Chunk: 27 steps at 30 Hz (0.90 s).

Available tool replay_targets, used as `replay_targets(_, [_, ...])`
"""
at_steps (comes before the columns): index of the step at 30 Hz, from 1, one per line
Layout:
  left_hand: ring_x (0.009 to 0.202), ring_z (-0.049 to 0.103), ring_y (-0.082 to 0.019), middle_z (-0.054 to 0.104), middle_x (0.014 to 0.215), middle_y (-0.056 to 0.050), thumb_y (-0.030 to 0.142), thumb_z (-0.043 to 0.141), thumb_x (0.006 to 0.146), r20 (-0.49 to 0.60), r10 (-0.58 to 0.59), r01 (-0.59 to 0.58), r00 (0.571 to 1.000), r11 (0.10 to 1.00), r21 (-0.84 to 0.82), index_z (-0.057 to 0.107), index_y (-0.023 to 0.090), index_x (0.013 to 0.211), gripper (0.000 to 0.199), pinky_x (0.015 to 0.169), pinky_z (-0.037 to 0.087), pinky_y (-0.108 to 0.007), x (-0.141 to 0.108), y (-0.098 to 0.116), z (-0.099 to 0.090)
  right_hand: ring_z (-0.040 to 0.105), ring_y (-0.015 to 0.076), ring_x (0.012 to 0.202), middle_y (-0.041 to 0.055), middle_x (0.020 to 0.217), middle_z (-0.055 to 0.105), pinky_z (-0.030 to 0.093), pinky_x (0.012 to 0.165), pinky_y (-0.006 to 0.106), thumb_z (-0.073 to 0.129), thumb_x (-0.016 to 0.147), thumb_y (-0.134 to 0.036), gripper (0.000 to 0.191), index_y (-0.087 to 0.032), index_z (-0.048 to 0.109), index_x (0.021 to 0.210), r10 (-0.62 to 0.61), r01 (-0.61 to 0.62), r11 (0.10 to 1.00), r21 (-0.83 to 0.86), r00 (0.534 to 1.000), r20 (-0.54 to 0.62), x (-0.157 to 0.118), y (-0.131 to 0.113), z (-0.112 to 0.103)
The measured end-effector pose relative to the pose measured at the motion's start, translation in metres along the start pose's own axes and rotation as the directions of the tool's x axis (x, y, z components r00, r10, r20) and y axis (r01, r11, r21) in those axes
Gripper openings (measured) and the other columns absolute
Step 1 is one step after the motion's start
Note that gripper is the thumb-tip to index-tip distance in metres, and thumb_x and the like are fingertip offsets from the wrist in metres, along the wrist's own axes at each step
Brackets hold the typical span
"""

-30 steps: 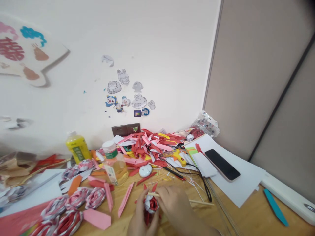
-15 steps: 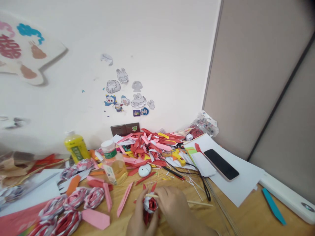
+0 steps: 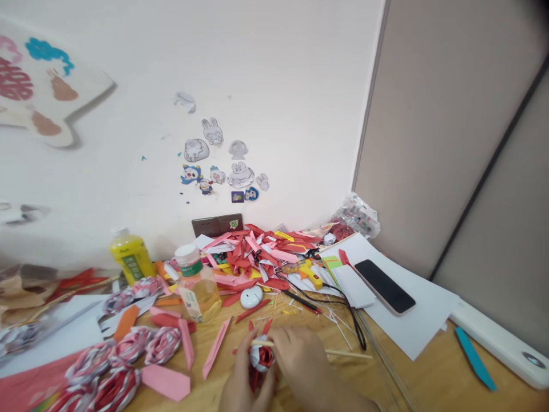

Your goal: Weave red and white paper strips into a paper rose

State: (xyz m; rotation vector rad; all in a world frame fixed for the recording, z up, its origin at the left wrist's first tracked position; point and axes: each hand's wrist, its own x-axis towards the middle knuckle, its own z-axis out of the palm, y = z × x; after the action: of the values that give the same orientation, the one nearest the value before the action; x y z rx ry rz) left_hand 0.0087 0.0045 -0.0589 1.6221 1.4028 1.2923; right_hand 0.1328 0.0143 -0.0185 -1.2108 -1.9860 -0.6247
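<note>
My left hand point(image 3: 244, 375) is closed around a small red-and-white folded paper flower point(image 3: 261, 357), its red pointed strips sticking out above and below. In my right hand point(image 3: 298, 357) is a thin wooden stick point(image 3: 349, 354), gripped so that one end lies across the flower's upper edge and the other comes out on the right. The right fingertips are partly hidden behind the hand. Left of my hands lie folded pink paper strips point(image 3: 217, 348) and several twisted red, pink and white rosettes point(image 3: 162, 345).
Behind my hands stand a clear bottle of pale liquid point(image 3: 201, 292) and a yellow bottle point(image 3: 132, 257). A heap of folded paper strips point(image 3: 257, 254), a yellow glue gun point(image 3: 311, 274) and a white earbud case point(image 3: 251, 297) are near. A phone point(image 3: 385, 286) rests on white paper at right.
Both hands, the flower and the stick keep almost the same pose. The whole view has shifted very slightly.
</note>
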Motion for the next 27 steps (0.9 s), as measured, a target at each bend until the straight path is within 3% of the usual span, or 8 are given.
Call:
replay_targets(8, [0.088, 0.067, -0.026, 0.069, 0.099, -0.011, 0.035, 0.053, 0.076, 0.042, 0.033, -0.033, 0.999, 0.999, -0.019, 0.045, 0.017, 0.122, 0.05, 0.075, 0.054, -0.035, 0.002, 0.006, -0.005, 0.051, 0.0162, 0.045, -0.0007, 0.056, 0.056, 0.026, 0.044, 0.029, 0.042, 0.08, -0.005, 0.018, -0.019, 0.048, 0.07, -0.061, 0.062, 0.998, -0.023, 0.998, 0.031, 0.001, 0.002, -0.002])
replay_targets(15, [0.093, 0.065, -0.026, 0.067, 0.106, -0.012, 0.034, 0.052, 0.075, 0.033, 0.011, -0.01, 0.999, 1.0, -0.026, 0.045, 0.017, 0.12, 0.048, 0.078, 0.053, -0.037, 0.001, 0.002, -0.002, 0.054, 0.0172, 0.051, 0.0004, 0.063, 0.06, 0.027, 0.046, 0.029, 0.053, 0.073, -0.004, 0.013, -0.017, 0.052, 0.074, -0.085, 0.083, 0.996, 0.019, 0.986, 0.142, -0.001, 0.003, -0.003])
replay_targets(19, [0.092, 0.065, -0.025, 0.065, 0.109, -0.013, 0.035, 0.049, 0.076, 0.032, 0.009, -0.008, 0.999, 1.0, -0.02, 0.044, 0.016, 0.121, 0.049, 0.079, 0.053, -0.037, 0.001, 0.002, -0.002, 0.054, 0.017, 0.053, 0.0002, 0.065, 0.061, 0.027, 0.048, 0.029, 0.056, 0.073, -0.005, 0.012, -0.017, 0.053, 0.075, -0.062, 0.057, 0.998, 0.04, 0.988, 0.143, 0.001, 0.005, -0.005])
replay_targets(27, [0.083, 0.068, -0.025, 0.07, 0.094, -0.011, 0.037, 0.049, 0.077, 0.066, 0.015, -0.019, 0.998, 0.998, 0.066, 0.046, 0.015, 0.12, 0.049, 0.07, 0.055, -0.033, 0.001, 0.001, -0.004, 0.054, 0.0159, 0.053, -0.0004, 0.062, 0.06, 0.023, 0.047, 0.028, 0.059, 0.074, -0.01, 0.01, -0.018, 0.053, 0.07, 0.043, -0.052, 0.998, 0.037, 0.972, 0.231, 0.005, 0.005, -0.014])
